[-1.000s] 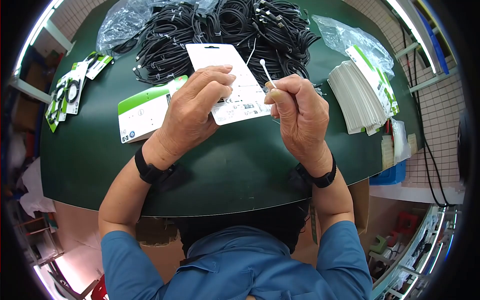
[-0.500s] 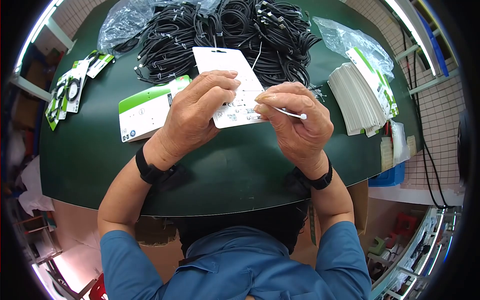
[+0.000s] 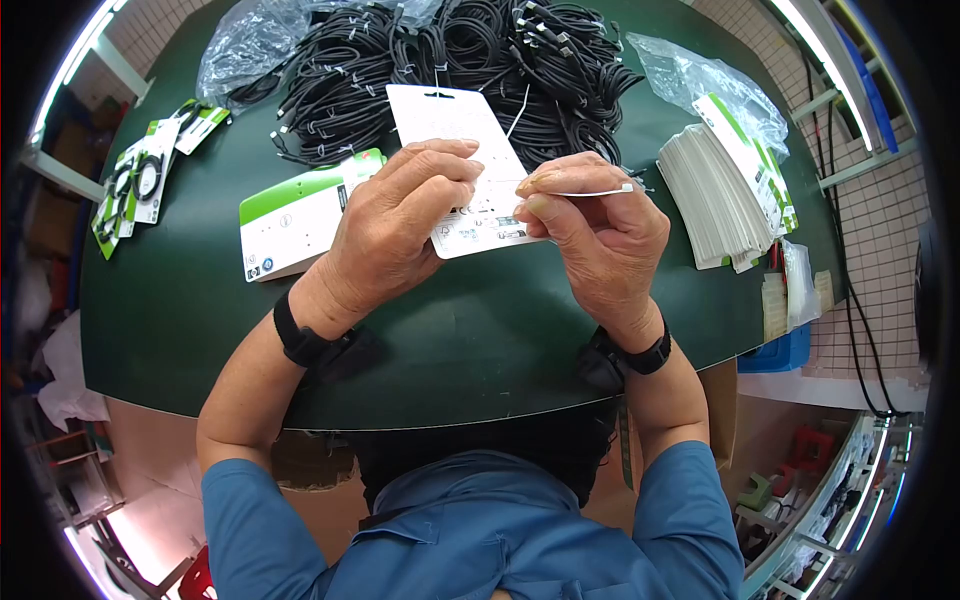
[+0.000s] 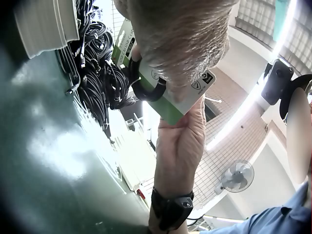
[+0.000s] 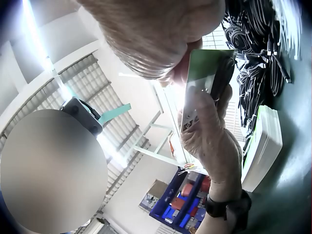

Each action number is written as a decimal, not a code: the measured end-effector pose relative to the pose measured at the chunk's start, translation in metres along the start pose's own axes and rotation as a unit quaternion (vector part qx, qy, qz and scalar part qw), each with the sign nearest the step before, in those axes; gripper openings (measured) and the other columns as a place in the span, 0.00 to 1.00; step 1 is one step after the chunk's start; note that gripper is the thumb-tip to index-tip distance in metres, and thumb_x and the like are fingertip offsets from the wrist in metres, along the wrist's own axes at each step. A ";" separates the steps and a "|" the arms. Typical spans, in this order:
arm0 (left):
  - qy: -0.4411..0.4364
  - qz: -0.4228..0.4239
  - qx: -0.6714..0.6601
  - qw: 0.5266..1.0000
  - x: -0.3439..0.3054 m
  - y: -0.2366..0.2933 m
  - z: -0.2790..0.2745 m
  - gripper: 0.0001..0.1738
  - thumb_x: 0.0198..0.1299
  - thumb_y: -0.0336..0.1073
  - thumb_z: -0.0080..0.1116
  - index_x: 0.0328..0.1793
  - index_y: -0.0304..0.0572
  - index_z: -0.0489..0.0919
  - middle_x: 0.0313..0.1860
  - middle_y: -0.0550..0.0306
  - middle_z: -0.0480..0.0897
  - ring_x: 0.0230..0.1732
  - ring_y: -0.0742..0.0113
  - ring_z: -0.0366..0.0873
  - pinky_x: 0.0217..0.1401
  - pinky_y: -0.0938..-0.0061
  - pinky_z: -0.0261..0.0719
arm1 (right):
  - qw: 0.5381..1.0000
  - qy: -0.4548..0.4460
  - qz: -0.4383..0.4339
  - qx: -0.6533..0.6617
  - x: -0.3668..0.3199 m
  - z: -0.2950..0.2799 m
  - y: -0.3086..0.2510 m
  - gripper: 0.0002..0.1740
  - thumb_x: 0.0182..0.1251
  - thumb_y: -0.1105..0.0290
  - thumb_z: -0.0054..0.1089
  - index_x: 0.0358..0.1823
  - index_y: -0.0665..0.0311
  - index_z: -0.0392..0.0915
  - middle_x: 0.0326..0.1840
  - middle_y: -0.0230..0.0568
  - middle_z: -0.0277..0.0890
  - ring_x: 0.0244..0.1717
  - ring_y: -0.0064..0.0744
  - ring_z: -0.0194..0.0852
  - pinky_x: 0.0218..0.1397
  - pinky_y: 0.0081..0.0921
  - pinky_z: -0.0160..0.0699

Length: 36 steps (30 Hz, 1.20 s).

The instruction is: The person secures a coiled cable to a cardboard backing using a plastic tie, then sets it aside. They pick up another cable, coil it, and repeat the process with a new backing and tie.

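Note:
My left hand (image 3: 395,210) holds a white printed backing card (image 3: 450,115) over the table, its thumb out of sight beneath in the head view. On the card's green-and-white face a coiled black cable (image 4: 151,92) shows in the left wrist view. My right hand (image 3: 605,240) pinches a thin white cable tie (image 3: 600,193) between thumb and forefinger, right at the card's right edge. The tie's head end points to the right across the fingers; its other end is hidden behind the fingertips.
A big heap of bundled black cables (image 3: 340,90) lies at the back. Stacked cards stand at the left (image 3: 285,228) and right (image 3: 705,200). Carded cables (image 3: 145,190) lie far left. Clear plastic bags (image 3: 245,60) flank the heap.
The right hand has turned; the tie's head end pointed up, then down to the right, and now points right. The card has shifted slightly right with the left hand.

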State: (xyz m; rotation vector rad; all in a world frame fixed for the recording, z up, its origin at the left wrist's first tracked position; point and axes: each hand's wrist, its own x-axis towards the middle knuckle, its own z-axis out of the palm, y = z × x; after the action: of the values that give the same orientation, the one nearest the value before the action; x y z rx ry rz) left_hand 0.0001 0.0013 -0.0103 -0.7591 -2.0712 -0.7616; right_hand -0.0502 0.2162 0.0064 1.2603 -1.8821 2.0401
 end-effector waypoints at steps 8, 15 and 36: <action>-0.005 0.001 0.004 1.000 0.001 0.002 -0.001 0.20 0.46 0.22 0.77 0.42 0.36 0.77 0.49 0.49 0.87 0.61 0.45 0.87 0.60 0.58 0.89 | 1.000 0.004 0.012 0.008 0.001 0.001 0.000 0.05 0.74 0.85 0.64 0.48 0.74 0.82 0.48 0.52 0.84 0.40 0.28 0.88 0.39 0.20 0.88; -0.010 0.004 0.007 1.000 0.001 0.000 -0.001 0.19 0.46 0.22 0.77 0.42 0.36 0.77 0.49 0.49 0.86 0.62 0.45 0.87 0.60 0.58 0.89 | 1.000 0.011 0.011 0.021 0.002 0.000 0.000 0.05 0.74 0.85 0.64 0.48 0.74 0.83 0.48 0.52 0.85 0.40 0.28 0.88 0.38 0.20 0.88; -0.014 0.027 0.098 0.995 0.001 0.022 -0.003 0.11 0.48 0.26 0.73 0.35 0.39 0.80 0.43 0.55 0.88 0.52 0.54 0.89 0.42 0.64 0.86 | 0.985 -0.133 0.082 -0.073 0.015 -0.019 -0.011 0.10 0.57 0.84 0.78 0.39 0.65 0.90 0.42 0.38 0.87 0.43 0.24 0.84 0.43 0.19 0.82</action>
State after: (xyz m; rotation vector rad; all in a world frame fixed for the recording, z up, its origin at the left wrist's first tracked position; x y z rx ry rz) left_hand 0.0164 0.0134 -0.0025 -0.7150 -2.1052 -0.5119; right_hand -0.0633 0.2288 0.0258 1.4440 -2.2771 1.8399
